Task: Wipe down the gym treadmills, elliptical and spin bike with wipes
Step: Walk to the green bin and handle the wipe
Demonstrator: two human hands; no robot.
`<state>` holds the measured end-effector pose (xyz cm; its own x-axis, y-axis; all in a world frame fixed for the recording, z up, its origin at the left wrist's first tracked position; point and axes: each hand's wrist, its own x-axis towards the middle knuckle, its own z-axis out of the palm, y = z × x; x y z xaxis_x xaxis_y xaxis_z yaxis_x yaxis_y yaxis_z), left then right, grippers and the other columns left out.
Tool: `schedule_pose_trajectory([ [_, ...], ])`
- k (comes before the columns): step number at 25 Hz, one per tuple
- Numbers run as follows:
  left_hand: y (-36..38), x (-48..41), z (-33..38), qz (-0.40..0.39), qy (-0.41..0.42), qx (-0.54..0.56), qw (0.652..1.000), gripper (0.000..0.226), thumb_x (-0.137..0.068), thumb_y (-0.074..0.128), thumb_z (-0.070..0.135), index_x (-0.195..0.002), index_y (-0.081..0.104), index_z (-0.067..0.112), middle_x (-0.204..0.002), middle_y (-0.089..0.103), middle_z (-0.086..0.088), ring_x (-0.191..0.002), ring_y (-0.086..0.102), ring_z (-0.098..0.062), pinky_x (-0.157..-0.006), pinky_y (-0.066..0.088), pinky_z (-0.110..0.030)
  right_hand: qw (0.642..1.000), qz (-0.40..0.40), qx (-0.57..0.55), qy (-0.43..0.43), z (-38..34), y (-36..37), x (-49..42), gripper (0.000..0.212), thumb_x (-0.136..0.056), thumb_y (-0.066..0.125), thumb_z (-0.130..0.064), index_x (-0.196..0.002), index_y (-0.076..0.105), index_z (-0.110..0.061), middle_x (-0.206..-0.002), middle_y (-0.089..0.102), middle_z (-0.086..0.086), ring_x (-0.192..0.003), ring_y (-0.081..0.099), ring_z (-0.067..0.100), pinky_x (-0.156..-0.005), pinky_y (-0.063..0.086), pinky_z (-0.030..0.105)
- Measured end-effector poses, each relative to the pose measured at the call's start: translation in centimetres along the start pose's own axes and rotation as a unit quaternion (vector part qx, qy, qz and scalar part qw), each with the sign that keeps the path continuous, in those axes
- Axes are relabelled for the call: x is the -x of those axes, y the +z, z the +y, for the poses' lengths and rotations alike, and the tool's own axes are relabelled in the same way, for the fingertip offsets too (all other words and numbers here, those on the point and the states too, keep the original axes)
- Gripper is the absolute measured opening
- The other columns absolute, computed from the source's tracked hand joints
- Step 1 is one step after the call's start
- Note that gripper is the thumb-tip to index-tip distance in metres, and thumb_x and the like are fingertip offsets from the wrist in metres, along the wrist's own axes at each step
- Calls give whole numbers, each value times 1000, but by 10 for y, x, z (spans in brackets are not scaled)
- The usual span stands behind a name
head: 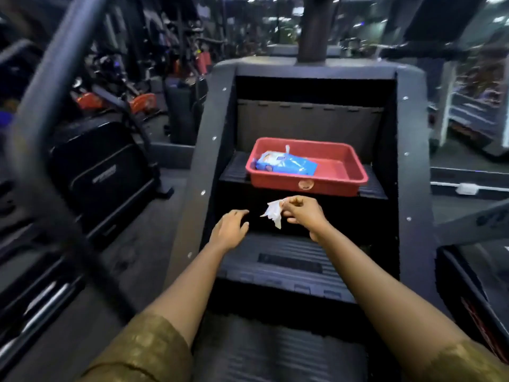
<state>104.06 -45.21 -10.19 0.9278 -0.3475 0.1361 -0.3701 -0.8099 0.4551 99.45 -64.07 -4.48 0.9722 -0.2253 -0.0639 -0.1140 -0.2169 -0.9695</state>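
Note:
My right hand [304, 212] pinches a crumpled white wipe [273, 212] just below and in front of a red tray [338, 166]. The tray stands on a ribbed black step of a stair machine [286, 261]. Inside the tray, at its left, lies a blue pack of wipes [286, 164] with one white wipe sticking up from it. My left hand [230, 230] hovers to the left of the wipe, fingers relaxed, holding nothing.
Grey side panels [198, 172] wall in the steps on both sides. A thick dark handrail [46, 106] crosses the left foreground. Black machines stand on the left, orange-wheeled spin bikes [143, 102] at the back left, and a treadmill deck [468, 186] on the right.

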Motion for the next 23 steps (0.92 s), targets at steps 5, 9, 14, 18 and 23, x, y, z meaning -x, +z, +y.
schedule_pose_trajectory([
  [5, 29, 187, -30, -49, -146, -9, 988, 44, -97, 46, 20, -140, 42, 10, -142, 45, -10, -131, 41, -24, -107, 27, -29, 987, -134, 84, 34, 75, 52, 108, 23, -89, 60, -11, -68, 64, -20, -70, 61, 5, -71, 56, 14, -58, 47, 21],
  [9, 26, 325, -61, -64, -262, 11, 963, 43, -98, 45, 22, -139, 44, 11, -142, 45, -10, -131, 41, -23, -108, 28, -29, 957, -223, 180, 39, 111, 110, 190, 22, -86, 65, -18, -65, 64, -24, -63, 61, -5, -66, 57, 13, -72, 52, 33],
  [14, 6, 507, -95, -22, -421, 41, 906, 42, -100, 41, 26, -139, 43, 13, -141, 44, -9, -131, 39, -23, -107, 28, -29, 891, -380, 250, -15, 126, 213, 311, 20, -85, 67, -20, -67, 61, -27, -51, 54, -18, -45, 52, -9, -61, 44, 11],
  [18, -25, 663, -114, 41, -528, 45, 847, 42, -101, 39, 26, -142, 39, 15, -145, 40, -8, -135, 35, -23, -109, 24, -30, 834, -486, 257, -41, 121, 311, 421, 11, -82, 70, -21, -72, 65, -25, -73, 64, 0, -73, 59, 10, -80, 54, 35],
  [23, -56, 871, -141, 47, -649, 53, 758, 48, -101, 38, 35, -144, 34, 16, -149, 34, -8, -137, 32, -23, -111, 28, -34, 770, -584, 246, -72, 107, 443, 585, 3, -83, 69, -19, -80, 67, -19, -81, 67, 4, -74, 59, 13, -81, 54, 39],
])
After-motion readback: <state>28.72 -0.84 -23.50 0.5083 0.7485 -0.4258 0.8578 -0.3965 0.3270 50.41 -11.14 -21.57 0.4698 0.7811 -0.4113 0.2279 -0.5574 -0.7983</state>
